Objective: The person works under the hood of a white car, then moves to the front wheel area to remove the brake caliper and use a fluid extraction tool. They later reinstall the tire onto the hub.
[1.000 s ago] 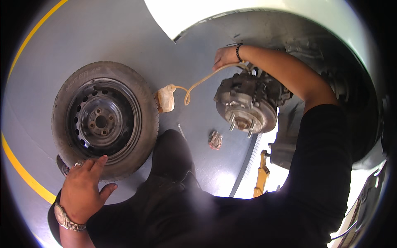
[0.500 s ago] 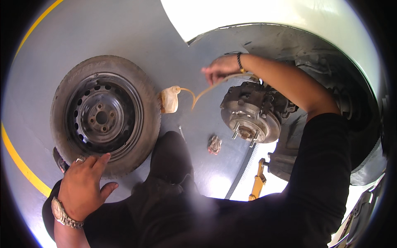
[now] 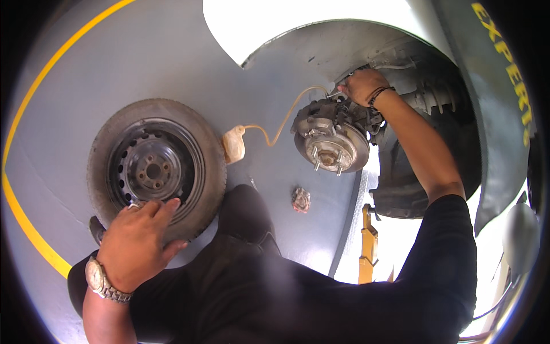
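My right hand [image 3: 365, 87] is closed behind the brake caliper [image 3: 314, 117], with its fingertips on a slim, shiny metal tool [image 3: 334, 94] at the hose end; the rest of that tool is hidden. From there a thin amber hose [image 3: 291, 114] curves to a translucent plastic bottle [image 3: 234, 144] beside the tyre. Below the caliper sits the brake disc [image 3: 358, 146], its hub studs bare. Spread and palm down, my left hand [image 3: 140, 243] rests on the near edge of a wheel with a black steel rim [image 3: 154, 167], holding nothing.
A car's white fender [image 3: 321, 14] arches over the open wheel well. A yellow stand [image 3: 368, 246] rises below it. On the grey floor lie a crumpled rag [image 3: 301, 199] and a small metal tool [image 3: 253, 183] by my knee. A dark cover [image 3: 492, 114] hangs at the right.
My right hand has moved right from the hose to behind the caliper and closed on the metal tool. The hose swings into a smoother curve. My left hand stays on the wheel.
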Tool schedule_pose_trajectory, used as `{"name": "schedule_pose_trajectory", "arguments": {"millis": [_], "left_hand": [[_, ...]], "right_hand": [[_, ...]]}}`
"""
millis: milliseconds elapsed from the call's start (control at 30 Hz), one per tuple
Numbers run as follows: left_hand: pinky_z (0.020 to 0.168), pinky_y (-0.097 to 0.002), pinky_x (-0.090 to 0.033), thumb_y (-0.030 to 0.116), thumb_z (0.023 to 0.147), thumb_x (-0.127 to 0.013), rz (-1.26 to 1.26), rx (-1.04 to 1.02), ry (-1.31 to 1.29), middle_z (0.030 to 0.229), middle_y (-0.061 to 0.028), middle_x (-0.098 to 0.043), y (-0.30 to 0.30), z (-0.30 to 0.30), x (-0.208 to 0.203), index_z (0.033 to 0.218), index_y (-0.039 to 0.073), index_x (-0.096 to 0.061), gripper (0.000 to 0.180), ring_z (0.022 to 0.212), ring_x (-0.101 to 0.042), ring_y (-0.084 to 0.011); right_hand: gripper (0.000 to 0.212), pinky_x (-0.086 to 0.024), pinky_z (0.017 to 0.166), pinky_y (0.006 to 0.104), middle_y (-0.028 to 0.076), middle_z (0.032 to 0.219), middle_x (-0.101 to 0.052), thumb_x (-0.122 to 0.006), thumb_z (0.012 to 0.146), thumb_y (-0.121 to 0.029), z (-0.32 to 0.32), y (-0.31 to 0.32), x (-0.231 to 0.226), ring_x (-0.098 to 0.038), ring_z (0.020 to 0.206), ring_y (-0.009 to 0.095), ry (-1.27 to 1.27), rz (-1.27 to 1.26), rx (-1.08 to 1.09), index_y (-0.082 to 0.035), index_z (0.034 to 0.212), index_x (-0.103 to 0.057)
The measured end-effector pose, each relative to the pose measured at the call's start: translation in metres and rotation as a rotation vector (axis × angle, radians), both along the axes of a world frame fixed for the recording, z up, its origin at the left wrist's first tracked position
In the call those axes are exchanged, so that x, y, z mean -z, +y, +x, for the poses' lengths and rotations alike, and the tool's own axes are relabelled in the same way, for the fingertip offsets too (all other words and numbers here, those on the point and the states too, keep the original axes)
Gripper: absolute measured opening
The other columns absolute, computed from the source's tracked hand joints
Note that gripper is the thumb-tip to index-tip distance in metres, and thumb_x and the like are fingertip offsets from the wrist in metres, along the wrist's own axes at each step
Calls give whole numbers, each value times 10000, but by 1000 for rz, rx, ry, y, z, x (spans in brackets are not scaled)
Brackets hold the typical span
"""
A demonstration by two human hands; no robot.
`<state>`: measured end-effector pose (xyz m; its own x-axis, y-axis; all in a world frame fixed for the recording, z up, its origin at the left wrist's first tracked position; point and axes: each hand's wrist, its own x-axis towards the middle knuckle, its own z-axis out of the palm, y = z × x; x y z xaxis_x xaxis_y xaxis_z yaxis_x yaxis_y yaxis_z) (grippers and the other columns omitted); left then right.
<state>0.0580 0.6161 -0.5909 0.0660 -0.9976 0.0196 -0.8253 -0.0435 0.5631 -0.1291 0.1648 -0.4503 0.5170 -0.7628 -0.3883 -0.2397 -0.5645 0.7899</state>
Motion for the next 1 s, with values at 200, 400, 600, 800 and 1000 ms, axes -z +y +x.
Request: {"name": "schedule_pose_trajectory", "arguments": {"millis": [200, 400, 600, 800, 1000], "left_hand": [[834, -395, -501, 290, 750, -824, 95, -6, -14, 1015, -110, -655, 12, -9, -14, 1301, 29, -605, 648, 916, -651, -287], [880, -414, -487, 299, 762, -821, 141, -18, -27, 1063, -109, -662, 16, -19, -13, 1328, 34, -583, 669, 999, -644, -281], [911, -437, -481, 299, 771, -819, 237, 8, -10, 1122, -129, -651, 12, -20, -14, 1328, 32, -582, 662, 1044, -642, -303], [935, -467, -480, 299, 778, -813, 236, 21, 21, 1173, -155, -632, 6, -17, -17, 1324, 38, -584, 648, 1085, -635, -342], [939, -461, -475, 254, 717, -847, 231, 26, -31, 1167, -148, -645, 1, -23, -23, 1309, 39, -593, 679, 1081, -621, -337]], "right_hand": [[466, -559, 892, 443, 203, 1022, -735, -550, 991, -466, -11, 6, -2, -710, 984, 368, -91, -5, -59, -62, 989, -782], [460, -572, 843, 425, 185, 932, -742, -604, 952, -493, -4, 14, -1, -725, 923, 347, -28, -9, -72, -70, 926, -780], [501, -583, 757, 437, 183, 878, -736, -601, 945, -528, -14, 10, 3, -731, 825, 334, -65, -6, -143, -61, 888, -773], [507, -581, 768, 432, 188, 879, -733, -610, 938, -525, -13, 6, 10, -731, 837, 333, -69, -29, -168, -46, 879, -768], [502, -576, 754, 426, 170, 845, -728, -611, 929, -540, -18, 2, 12, -728, 822, 318, -53, -57, -172, -68, 875, -771]]}}
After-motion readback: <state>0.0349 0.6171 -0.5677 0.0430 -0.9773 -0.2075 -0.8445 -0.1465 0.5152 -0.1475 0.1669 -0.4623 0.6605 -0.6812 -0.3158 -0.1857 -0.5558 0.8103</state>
